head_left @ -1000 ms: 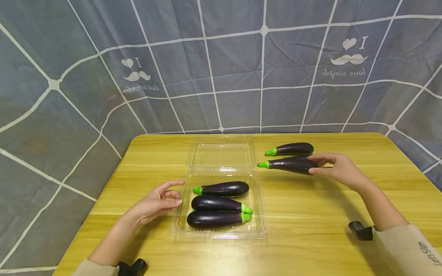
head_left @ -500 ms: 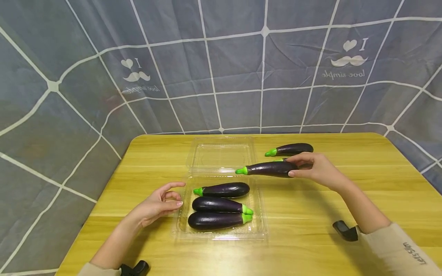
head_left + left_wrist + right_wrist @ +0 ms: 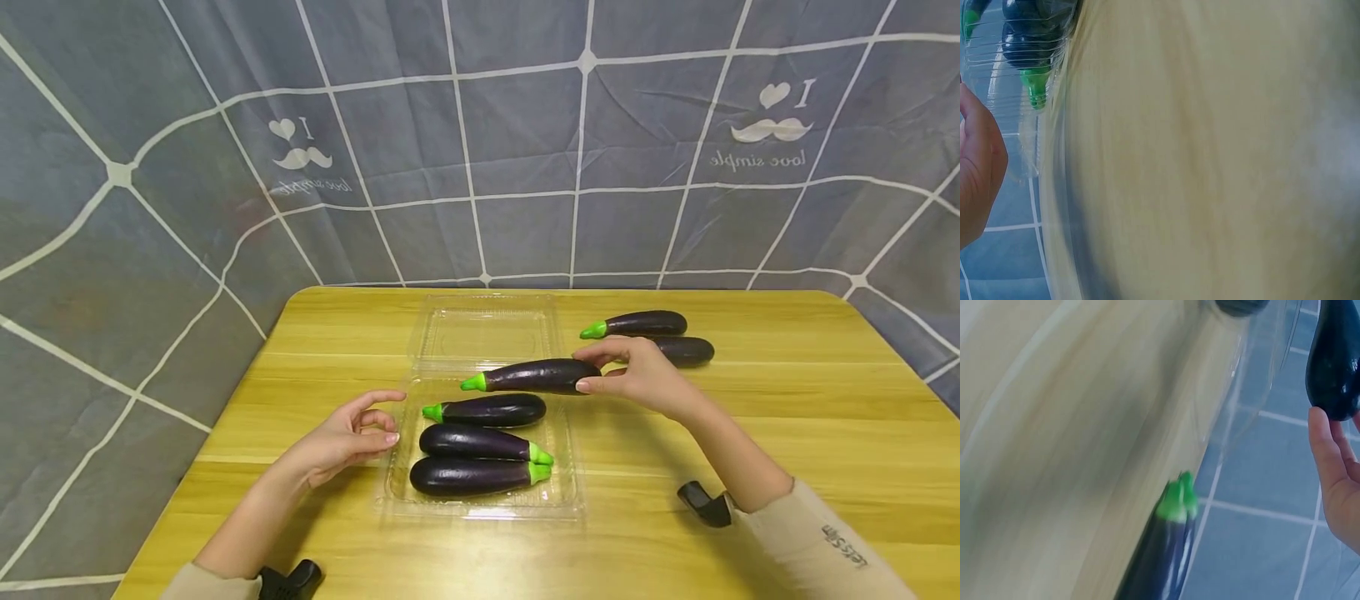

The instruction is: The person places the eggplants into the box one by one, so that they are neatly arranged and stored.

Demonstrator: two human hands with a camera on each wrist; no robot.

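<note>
My right hand [image 3: 637,377] pinches the thick end of an eggplant [image 3: 540,376] from the right, thumb in front and fingers behind. In the head view it appears over the far part of a clear plastic box [image 3: 558,492], green stem pointing left. The right wrist view shows the same eggplant [image 3: 1335,362] at the fingertips. Inside the box lie three more: the back eggplant [image 3: 495,411] has its stem left, while the middle eggplant [image 3: 476,442] and front eggplant [image 3: 472,477] point theirs right. My left hand [image 3: 345,437] is at the box's left rim, fingers loosely bent; contact is unclear.
The box's clear lid [image 3: 483,333] lies folded back behind it. On the wooden table [image 3: 675,517], at the back right, are a stem-left eggplant [image 3: 645,322] and another eggplant [image 3: 686,352] partly hidden by my right hand. A grey patterned curtain [image 3: 525,167] surrounds the table.
My right hand has carried its eggplant leftward from beside the two at the back right to over the box. The left hand stays at the rim, and the boxed eggplants lie as before.
</note>
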